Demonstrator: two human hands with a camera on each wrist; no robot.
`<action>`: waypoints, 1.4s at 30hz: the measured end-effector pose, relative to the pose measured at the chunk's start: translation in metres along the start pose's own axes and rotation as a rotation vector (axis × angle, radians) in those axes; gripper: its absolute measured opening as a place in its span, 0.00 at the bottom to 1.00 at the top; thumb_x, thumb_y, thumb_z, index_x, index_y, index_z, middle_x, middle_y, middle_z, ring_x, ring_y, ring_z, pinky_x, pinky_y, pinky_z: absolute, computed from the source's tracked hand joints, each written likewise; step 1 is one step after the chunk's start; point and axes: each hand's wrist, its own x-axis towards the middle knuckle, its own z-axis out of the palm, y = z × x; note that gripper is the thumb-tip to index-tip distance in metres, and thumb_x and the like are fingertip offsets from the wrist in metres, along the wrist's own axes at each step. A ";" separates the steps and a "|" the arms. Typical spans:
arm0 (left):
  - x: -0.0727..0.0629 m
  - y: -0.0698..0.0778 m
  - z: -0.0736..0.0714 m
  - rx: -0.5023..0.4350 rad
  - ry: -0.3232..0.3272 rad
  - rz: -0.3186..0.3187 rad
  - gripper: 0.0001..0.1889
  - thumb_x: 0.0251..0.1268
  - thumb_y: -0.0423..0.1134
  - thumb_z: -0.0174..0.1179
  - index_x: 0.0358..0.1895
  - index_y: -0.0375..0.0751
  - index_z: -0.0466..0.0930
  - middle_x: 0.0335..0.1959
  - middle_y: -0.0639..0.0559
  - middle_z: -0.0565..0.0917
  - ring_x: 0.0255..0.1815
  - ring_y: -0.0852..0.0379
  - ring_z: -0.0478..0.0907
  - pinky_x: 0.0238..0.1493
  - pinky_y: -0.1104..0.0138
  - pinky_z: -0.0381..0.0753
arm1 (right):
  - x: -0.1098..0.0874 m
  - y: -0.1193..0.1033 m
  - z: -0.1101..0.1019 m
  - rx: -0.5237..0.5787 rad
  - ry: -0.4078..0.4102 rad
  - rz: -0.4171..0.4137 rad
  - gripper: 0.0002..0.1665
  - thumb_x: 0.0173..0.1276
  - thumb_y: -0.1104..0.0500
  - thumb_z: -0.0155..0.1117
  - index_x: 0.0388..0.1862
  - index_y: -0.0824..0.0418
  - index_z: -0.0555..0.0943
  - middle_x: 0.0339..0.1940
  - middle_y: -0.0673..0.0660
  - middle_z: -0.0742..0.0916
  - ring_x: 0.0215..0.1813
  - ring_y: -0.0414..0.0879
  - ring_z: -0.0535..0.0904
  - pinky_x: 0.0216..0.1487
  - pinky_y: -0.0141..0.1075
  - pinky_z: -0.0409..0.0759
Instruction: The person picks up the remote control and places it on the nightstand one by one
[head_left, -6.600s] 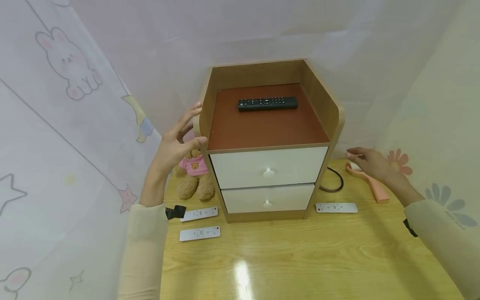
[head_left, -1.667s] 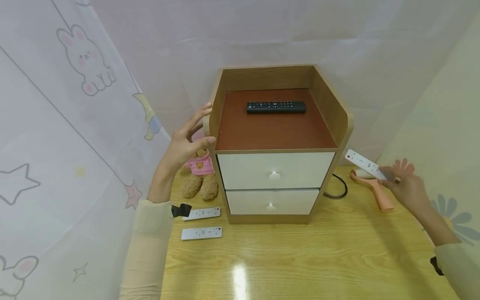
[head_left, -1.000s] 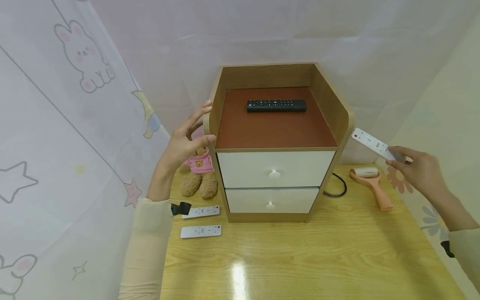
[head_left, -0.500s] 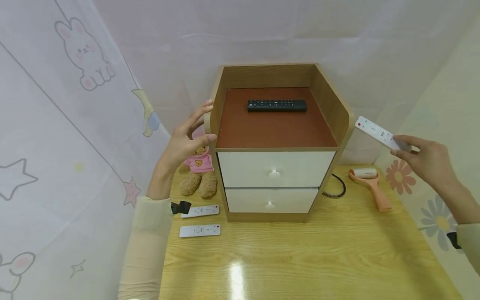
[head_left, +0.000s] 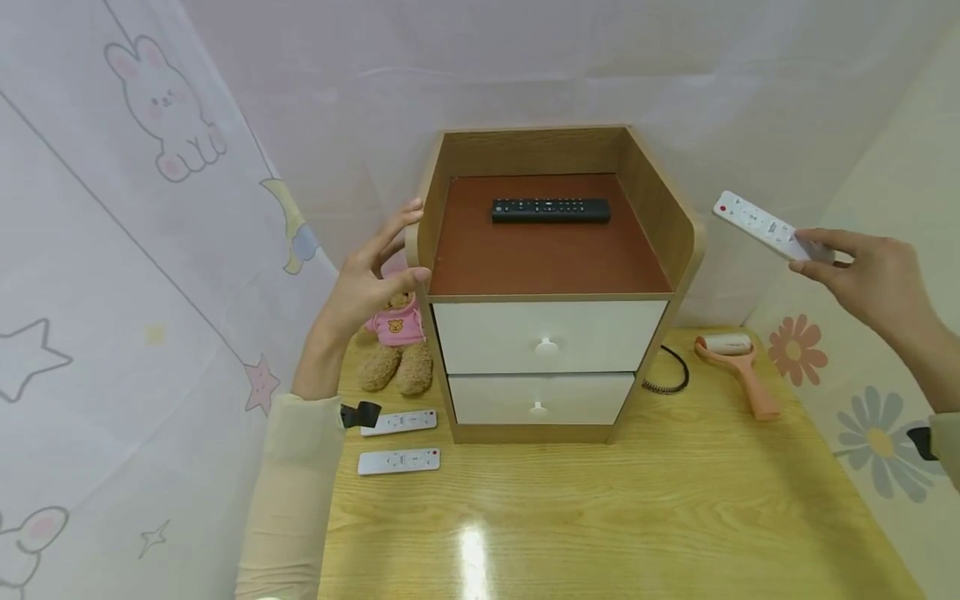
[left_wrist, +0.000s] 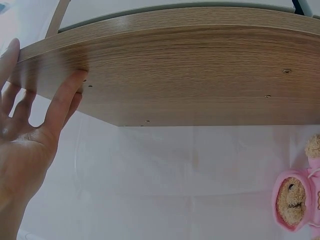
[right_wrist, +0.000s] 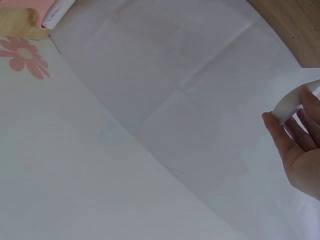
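Observation:
My right hand (head_left: 877, 271) pinches one end of a white remote control (head_left: 757, 223) between thumb and fingers, holding it in the air to the right of the small bedside cabinet (head_left: 555, 258). Its buttoned face and red button point up. The right wrist view catches only part of that remote (right_wrist: 290, 104) at its edge. My left hand (head_left: 363, 283) rests on the cabinet's left side panel, fingers spread along the outer face and thumb at the front edge. On the brown cabinet top lies a black remote control (head_left: 551, 211).
Two white remotes, an upper one (head_left: 401, 422) and a lower one (head_left: 399, 461), lie left on the wooden table (head_left: 600, 517). A teddy bear (head_left: 397, 333) sits behind them. Right of the cabinet are a black coiled band (head_left: 678, 375) and an orange lint roller (head_left: 750, 379).
The white remote that lay right of the cabinet is now in my right hand, which has since risen and moved right with it. My left hand stays on the side panel.

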 end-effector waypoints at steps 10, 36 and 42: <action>0.000 0.001 0.002 0.000 -0.008 0.034 0.35 0.59 0.22 0.62 0.71 0.35 0.61 0.76 0.48 0.57 0.75 0.55 0.55 0.73 0.56 0.57 | 0.020 -0.018 -0.017 -0.022 -0.020 -0.025 0.22 0.61 0.64 0.70 0.54 0.70 0.81 0.43 0.79 0.82 0.27 0.12 0.57 0.15 0.22 0.60; 0.000 0.003 0.001 -0.027 -0.003 0.032 0.35 0.59 0.21 0.61 0.71 0.35 0.62 0.76 0.48 0.57 0.75 0.55 0.55 0.74 0.57 0.57 | 0.064 -0.080 -0.028 -0.032 -0.119 -0.185 0.22 0.63 0.63 0.69 0.56 0.66 0.81 0.48 0.77 0.81 0.42 0.71 0.81 0.18 0.20 0.61; 0.000 0.002 0.001 -0.012 0.002 0.049 0.35 0.58 0.20 0.62 0.70 0.34 0.62 0.75 0.46 0.58 0.74 0.55 0.56 0.73 0.57 0.58 | 0.074 -0.096 -0.026 -0.026 -0.100 -0.242 0.22 0.59 0.64 0.71 0.54 0.66 0.82 0.46 0.74 0.83 0.38 0.66 0.85 0.19 0.19 0.61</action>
